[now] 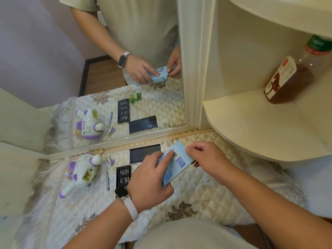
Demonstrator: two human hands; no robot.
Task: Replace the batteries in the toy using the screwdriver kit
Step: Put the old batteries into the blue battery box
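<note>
At centre frame the left hand (149, 184) grips the lower end of a light-blue battery box (177, 164) while the right hand (208, 159) pinches its top end. Left of them on the bench (197, 187) the toy (80, 173) lies, compartment uncovered, screwdriver (107, 178) beside it: unscrewing looks done; fitting cells and closing remain.

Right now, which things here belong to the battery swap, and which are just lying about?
For the job: blue box held by left hand and right hand, toy plane, screwdriver, bit tray, black case lid.
Lying about: bottle on the shelf.
</note>
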